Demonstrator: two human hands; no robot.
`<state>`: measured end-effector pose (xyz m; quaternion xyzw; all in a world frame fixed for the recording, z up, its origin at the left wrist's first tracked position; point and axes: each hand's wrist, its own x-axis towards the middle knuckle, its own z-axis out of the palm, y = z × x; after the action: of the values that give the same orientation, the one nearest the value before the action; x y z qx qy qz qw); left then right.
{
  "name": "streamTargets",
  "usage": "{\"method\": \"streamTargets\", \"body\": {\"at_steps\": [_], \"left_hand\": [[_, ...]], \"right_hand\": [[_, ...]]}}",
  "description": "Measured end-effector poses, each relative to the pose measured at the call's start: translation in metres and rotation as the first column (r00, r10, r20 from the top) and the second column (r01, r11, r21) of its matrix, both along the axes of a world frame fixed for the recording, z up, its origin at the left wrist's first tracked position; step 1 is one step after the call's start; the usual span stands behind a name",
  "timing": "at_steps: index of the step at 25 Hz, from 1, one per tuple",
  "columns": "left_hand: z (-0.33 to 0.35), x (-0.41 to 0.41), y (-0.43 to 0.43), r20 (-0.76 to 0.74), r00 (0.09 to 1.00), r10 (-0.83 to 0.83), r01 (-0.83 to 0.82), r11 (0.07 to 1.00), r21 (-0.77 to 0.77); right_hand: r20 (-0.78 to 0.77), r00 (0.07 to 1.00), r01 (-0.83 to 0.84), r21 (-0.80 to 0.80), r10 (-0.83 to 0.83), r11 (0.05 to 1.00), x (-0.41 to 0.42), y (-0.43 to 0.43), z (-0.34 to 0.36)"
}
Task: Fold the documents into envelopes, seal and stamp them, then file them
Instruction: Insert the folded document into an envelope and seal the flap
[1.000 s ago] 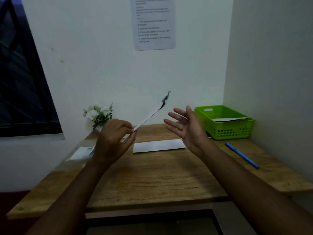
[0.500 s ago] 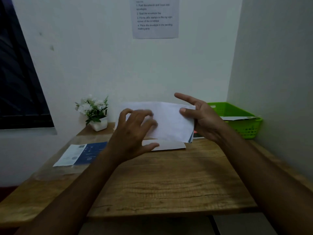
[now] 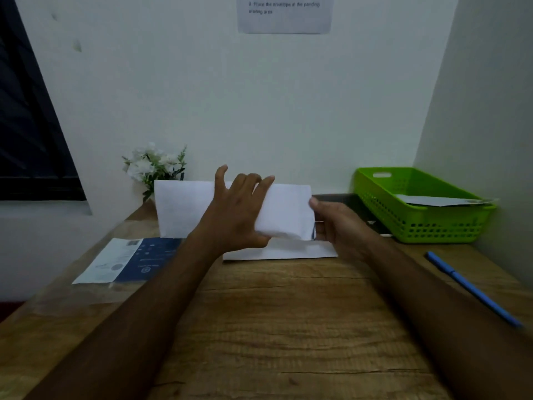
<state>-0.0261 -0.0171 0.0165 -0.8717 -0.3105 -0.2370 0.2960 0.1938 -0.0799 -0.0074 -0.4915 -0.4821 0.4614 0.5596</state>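
Sheet position: I see the white rectangular paper sheet (image 3: 184,209) held up off the brown wooden tabletop (image 3: 288,327), upright and facing me, just above the white paper envelope (image 3: 291,251) lying flat behind the hands; I judge it is raised so the fold can be squared in the air before it goes down.
Left hand: my left hand (image 3: 236,215) lies spread over the middle of the sheet, fingers fanned along its top edge, thumb below; the grip is closed on the paper, pressing rather than pinching; I judge this flattens the layers.
Right hand: my right hand (image 3: 337,226) pinches the sheet's right edge, thumb in front; the other fingers are hidden behind the paper; this grip is closed on the sheet too, steadying the end where the layers meet.
Sheet appearance: plain white, wide and short, apparently already doubled over; a dark sliver shows at the lower right corner, so I judge the inner face is printed; soft shading near the lower edge suggests a slight bow.
Envelope: flat, long side toward me, partly covered by the hands; whether its flap is open I cannot tell.
Filing point: the green perforated plastic basket (image 3: 432,223) stands at the far right with a pale sheet inside; I judge that is the destination.
Stage: folding; insertion, sealing and stamping not yet done.
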Motion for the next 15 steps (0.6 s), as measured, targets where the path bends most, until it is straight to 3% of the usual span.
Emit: {"method": "streamTargets", "body": {"at_steps": [3,15], "left_hand": [[-0.012,-0.002,0.010,-0.013,1.000,0.014,-0.015,0.999,-0.036],[-0.021,0.007,0.003,0.087,0.995,-0.041,0.046,0.998,-0.050]], "right_hand": [[0.122,0.993,0.005,-0.019,-0.003,1.000,0.004,0.007,-0.009],[0.234,0.969,0.054,0.115,-0.080,0.992,-0.005,0.003,-0.002]]}}
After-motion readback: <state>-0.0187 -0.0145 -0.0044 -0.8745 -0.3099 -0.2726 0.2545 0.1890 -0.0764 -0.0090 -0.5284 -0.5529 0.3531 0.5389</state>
